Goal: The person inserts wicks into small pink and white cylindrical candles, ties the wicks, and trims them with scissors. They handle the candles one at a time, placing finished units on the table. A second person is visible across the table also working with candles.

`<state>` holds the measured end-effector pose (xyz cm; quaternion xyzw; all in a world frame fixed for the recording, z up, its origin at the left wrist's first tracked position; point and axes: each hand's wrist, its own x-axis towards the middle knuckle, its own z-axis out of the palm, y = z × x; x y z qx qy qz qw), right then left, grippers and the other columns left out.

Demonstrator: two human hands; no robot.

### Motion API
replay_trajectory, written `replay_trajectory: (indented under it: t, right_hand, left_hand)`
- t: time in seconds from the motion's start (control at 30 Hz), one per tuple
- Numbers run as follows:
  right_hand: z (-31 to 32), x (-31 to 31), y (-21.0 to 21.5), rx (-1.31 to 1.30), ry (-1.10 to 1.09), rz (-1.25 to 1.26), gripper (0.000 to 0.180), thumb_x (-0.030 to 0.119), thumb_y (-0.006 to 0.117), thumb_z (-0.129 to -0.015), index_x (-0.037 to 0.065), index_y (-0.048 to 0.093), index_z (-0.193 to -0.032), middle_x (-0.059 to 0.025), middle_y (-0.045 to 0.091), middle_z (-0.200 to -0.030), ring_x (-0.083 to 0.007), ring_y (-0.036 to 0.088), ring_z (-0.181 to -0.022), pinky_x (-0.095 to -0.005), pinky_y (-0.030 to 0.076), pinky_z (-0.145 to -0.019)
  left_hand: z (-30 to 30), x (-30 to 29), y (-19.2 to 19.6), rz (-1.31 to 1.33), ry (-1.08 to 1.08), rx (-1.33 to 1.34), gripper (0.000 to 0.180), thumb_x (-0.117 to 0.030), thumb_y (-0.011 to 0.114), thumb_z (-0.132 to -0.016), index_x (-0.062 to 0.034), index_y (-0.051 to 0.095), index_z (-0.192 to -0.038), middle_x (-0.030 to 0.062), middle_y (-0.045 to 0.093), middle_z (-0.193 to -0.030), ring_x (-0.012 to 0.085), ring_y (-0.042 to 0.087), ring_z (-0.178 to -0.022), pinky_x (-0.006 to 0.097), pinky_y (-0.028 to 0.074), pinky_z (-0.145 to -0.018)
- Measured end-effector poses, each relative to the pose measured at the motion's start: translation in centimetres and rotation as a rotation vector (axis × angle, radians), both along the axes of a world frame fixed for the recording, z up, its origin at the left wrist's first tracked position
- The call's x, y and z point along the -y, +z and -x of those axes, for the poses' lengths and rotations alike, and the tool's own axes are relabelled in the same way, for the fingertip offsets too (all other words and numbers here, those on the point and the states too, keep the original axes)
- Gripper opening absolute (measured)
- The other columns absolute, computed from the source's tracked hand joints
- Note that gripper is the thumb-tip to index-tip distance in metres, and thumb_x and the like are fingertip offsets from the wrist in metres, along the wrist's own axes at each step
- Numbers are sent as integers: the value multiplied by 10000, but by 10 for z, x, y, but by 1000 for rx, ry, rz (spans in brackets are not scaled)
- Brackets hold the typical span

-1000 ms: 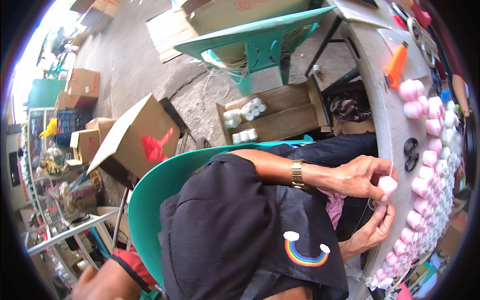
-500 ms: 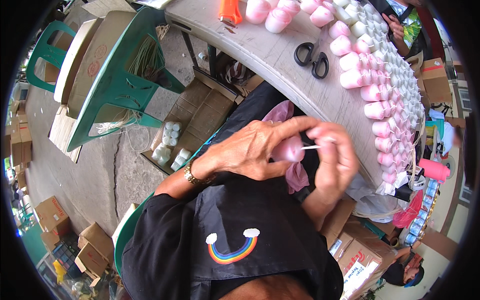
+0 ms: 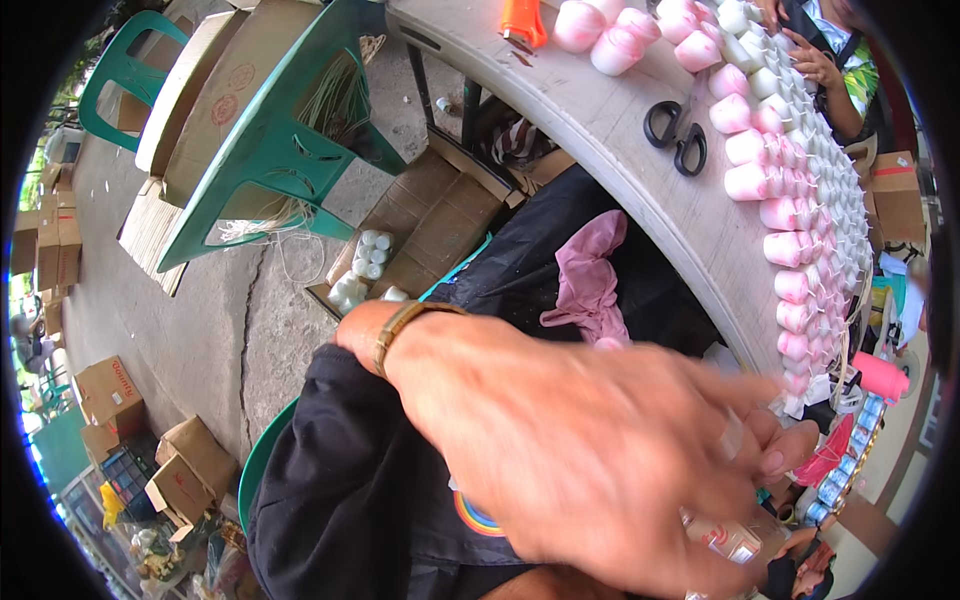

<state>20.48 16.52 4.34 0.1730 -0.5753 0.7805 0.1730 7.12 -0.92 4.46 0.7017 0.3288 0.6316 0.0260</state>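
My left hand (image 3: 580, 440), wearing a gold-coloured watch (image 3: 400, 328), reaches right across my front, close to the camera. Its back faces up, and motion smears its fingers. Just beyond its fingertips, my right hand (image 3: 785, 448) shows only partly, with fingers curled together; what they hold, if anything, is hidden. A small pink patch (image 3: 610, 343) peeks out above my left hand, too covered to name. Over my black-covered lap lies a crumpled pink cloth (image 3: 588, 275). The pink-and-white candle seen earlier cannot be made out.
Rows of pink-and-white candles (image 3: 785, 247) and white ones line the table (image 3: 590, 110). Black-handled scissors (image 3: 676, 138) and an orange cutter (image 3: 522, 22) lie there. Left stand a green chair (image 3: 255, 190) and an open carton (image 3: 425, 215). Another person's hand (image 3: 815, 62) shows at upper right.
My left hand has come off the candle, risen toward the camera and swung right to my right hand. My right hand has moved right and down. The pink cloth is now largely uncovered.
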Motion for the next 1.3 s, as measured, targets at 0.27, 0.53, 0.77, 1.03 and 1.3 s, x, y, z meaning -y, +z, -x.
replay_trajectory:
  t: [0.27, 0.53, 0.77, 1.03, 1.3]
  right_hand:
    - [28, -8, -12, 3, 451, 434, 128, 123, 541, -950, 99, 423, -994, -41, 486, -581, -154, 428, -391, -355, 363, -384]
    - [38, 12, -18, 122, 73, 509, 55, 69, 502, -937, 68, 494, -991, -33, 474, -719, -142, 417, -530, -300, 353, -510]
    - [19, 21, -59, 505, -263, 89, 63, -8, 581, -890, -46, 615, -928, -103, 599, -780, -114, 550, -666, -231, 446, -604]
    - [26, 19, -61, 407, -317, -56, 73, -45, 618, -863, -36, 616, -935, -85, 593, -829, -91, 534, -702, -189, 421, -625]
    - [48, 21, -52, 172, -749, -571, 87, -42, 651, -839, 3, 631, -912, -68, 630, -836, -122, 569, -682, -217, 440, -583]
  left_hand:
    - [-26, -24, 35, -276, 307, 265, 193, -219, 671, -741, -74, 690, -867, 68, 540, -576, 201, 550, -512, 477, 393, -925]
    - [30, -5, 42, 31, 62, -312, 121, -150, 664, -714, -52, 596, -692, 54, 523, -606, 196, 528, -518, 416, 490, -685]
    - [91, -9, -23, 273, 1232, 35, 254, -90, 641, -796, 13, 645, -1029, 97, 676, -877, 162, 653, -802, 281, 509, -764]
    - [168, -42, -87, 328, 1619, -211, 373, -144, 689, -777, -97, 605, -1137, 98, 657, -981, 331, 594, -1050, 770, 216, -975]
    - [57, -20, -77, 122, -4, 1338, 488, -233, 675, -901, 6, 497, -1288, 132, 622, -1137, 239, 615, -1064, 366, 479, -975]
